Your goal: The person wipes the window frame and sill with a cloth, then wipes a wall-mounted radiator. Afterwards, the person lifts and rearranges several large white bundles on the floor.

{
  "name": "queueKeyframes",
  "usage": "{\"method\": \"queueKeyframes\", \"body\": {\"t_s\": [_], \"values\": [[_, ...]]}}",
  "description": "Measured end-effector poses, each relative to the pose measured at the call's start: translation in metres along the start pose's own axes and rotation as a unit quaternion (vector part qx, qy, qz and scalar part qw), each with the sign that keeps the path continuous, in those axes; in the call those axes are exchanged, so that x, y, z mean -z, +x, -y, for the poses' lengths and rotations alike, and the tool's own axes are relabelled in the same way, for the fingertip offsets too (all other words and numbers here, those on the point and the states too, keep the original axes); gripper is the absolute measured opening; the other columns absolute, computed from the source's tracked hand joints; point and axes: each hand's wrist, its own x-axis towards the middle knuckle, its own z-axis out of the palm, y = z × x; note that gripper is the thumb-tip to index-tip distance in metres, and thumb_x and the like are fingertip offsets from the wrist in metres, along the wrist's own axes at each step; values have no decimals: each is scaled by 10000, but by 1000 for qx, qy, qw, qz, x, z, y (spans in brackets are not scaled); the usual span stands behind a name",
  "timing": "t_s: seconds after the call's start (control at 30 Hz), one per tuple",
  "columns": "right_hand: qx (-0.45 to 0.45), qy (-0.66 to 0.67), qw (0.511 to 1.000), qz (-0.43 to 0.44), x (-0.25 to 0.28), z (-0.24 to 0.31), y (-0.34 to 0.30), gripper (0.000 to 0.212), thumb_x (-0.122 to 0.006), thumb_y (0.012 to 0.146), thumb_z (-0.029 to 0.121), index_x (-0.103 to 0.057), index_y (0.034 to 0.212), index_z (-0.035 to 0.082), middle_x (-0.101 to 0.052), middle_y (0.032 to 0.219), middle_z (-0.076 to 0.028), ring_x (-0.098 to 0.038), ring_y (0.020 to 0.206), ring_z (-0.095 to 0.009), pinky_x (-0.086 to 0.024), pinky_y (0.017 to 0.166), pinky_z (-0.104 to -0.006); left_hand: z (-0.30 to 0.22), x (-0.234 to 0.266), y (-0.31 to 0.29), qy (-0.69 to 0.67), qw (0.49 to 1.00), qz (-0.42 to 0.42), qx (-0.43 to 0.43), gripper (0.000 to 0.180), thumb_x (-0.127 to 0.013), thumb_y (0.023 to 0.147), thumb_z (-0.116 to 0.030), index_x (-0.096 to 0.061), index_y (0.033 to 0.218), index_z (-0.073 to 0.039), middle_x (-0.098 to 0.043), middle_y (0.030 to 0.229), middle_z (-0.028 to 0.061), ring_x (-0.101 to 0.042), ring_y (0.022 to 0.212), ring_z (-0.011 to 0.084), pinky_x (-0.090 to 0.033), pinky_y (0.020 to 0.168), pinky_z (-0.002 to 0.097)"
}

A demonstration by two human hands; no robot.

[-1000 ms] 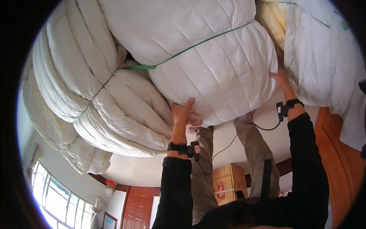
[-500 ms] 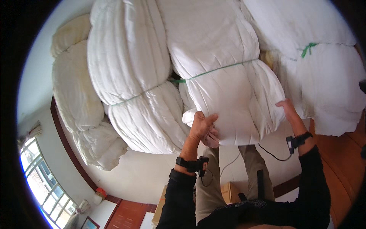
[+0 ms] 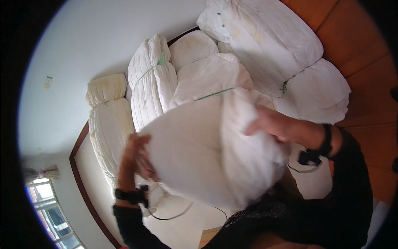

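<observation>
A large white rolled quilt bundle (image 3: 188,143), cinched with green string, is tilted up close in front of my body. My left hand (image 3: 139,157) grips its left edge, with the fingertips partly out of sight. On the other side, my right hand (image 3: 275,124) is closed against the bundle's right part, its fingers smeared by motion. The near end of the bundle is blurred and reaches my dark top. Its far end stands by the other bundles.
Several more white quilt bundles stand behind: a striped one (image 3: 151,83), a yellowed one (image 3: 110,128) at the left and a big one (image 3: 286,45) at the back right. A brown wooden panel (image 3: 365,79) lies at the right, a window (image 3: 49,207) at the lower left.
The bundle has been pulled up and toward my body. My left hand has moved left along it; my right hand has moved inward onto it. The view has turned rightward.
</observation>
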Motion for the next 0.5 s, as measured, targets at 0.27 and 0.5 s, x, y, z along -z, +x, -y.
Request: {"method": "queueKeyframes", "body": {"t_s": [0.27,0.5], "values": [[32,109,958,262,-167,116,64,409,-656,793,128,-572,1137,-76,-640,1026,-175,-616,930,-261,-485,842,-352,-71,118,-31,483,846,-226,-11,283,-666,790,-252,-575,731,9,-585,624,98,-556,552,223,-445,524,379],[-76,138,933,323,-189,187,150,390,-638,807,73,-544,1158,-70,-626,1053,-188,-617,931,-281,-517,791,-365,-73,118,-3,639,722,-225,139,350,-583,792,-364,-691,898,-47,-667,919,217,-639,881,386,-502,812,446]]}}
